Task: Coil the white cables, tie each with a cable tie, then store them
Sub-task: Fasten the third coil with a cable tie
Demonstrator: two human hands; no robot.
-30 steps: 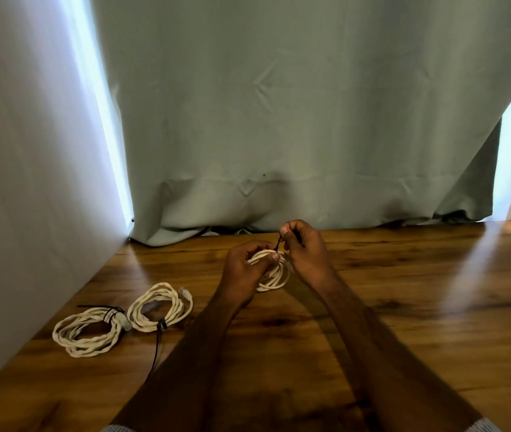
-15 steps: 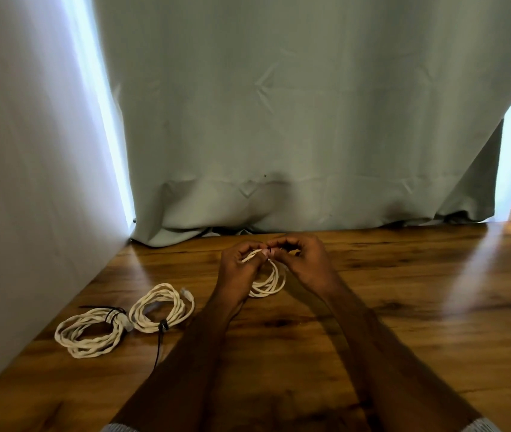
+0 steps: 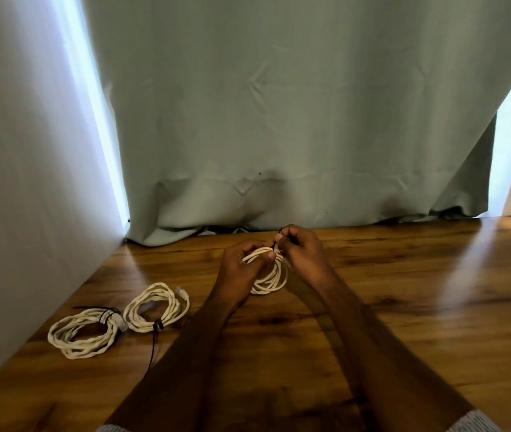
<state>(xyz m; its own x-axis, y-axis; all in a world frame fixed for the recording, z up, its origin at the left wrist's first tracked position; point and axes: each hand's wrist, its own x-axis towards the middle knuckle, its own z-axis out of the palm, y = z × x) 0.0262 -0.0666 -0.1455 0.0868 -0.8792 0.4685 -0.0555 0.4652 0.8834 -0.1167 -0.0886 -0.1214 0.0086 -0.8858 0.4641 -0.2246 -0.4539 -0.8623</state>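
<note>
A small coil of white cable hangs just above the wooden table, pinched at its top by my left hand. My right hand grips a thin black cable tie that wraps the top of this coil, its tail pointing up past my fingers. Two other white coils lie at the left of the table: the far-left coil and the one beside it, each bound by a black tie with a long loose tail.
The wooden table stretches to the right. A grey-green curtain hangs behind the table down to its back edge. A white wall borders the table on the left.
My right hand dropped against the coil with the tie hidden, then rose again so the black tie tail shows above the coil. The two coils on the left have not moved.
</note>
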